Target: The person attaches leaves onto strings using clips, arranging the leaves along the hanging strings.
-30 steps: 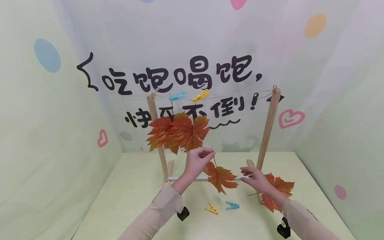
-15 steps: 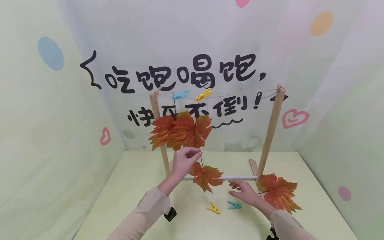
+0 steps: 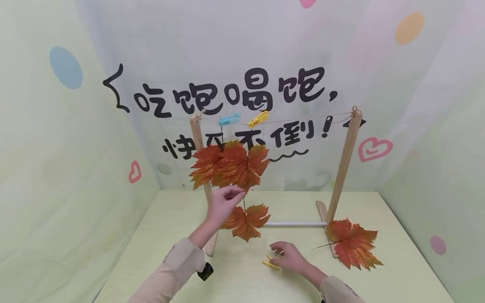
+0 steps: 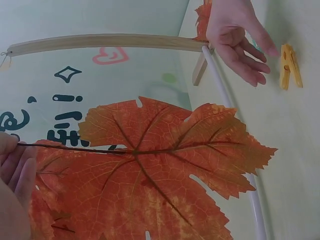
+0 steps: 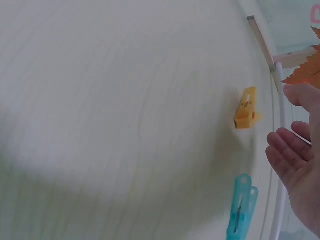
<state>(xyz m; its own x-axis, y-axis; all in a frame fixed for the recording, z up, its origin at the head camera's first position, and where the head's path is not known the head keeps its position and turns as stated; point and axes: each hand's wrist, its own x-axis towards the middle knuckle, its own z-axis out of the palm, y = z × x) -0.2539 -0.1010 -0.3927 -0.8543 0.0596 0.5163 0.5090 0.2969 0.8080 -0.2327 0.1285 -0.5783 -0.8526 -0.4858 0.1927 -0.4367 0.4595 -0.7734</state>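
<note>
My left hand (image 3: 223, 206) pinches the thin dark stem of an orange-red artificial maple leaf (image 3: 247, 223), which hangs below the fingers in the head view. My right hand (image 3: 291, 257) is low over the table, its fingers relaxed and holding nothing. A yellow clothespin (image 5: 246, 107) and a blue clothespin (image 5: 241, 207) lie on the table close to that hand; in the head view the hand hides the blue one. Above, two similar leaves (image 3: 248, 164) hang overlapping from a string (image 3: 303, 120), held by a blue clothespin (image 3: 229, 119) and a yellow clothespin (image 3: 259, 119).
The string runs between two wooden posts, one at left and a right post (image 3: 345, 168). A white rod (image 3: 297, 224) joins them low down. Another loose leaf (image 3: 355, 243) lies by the right post's foot. Printed fabric walls (image 3: 428, 147) surround the table (image 3: 151, 252).
My left hand has carried the leaf leftward, below the hanging leaves. My right hand has come left and down from beside the right post to the clothespins on the table.
</note>
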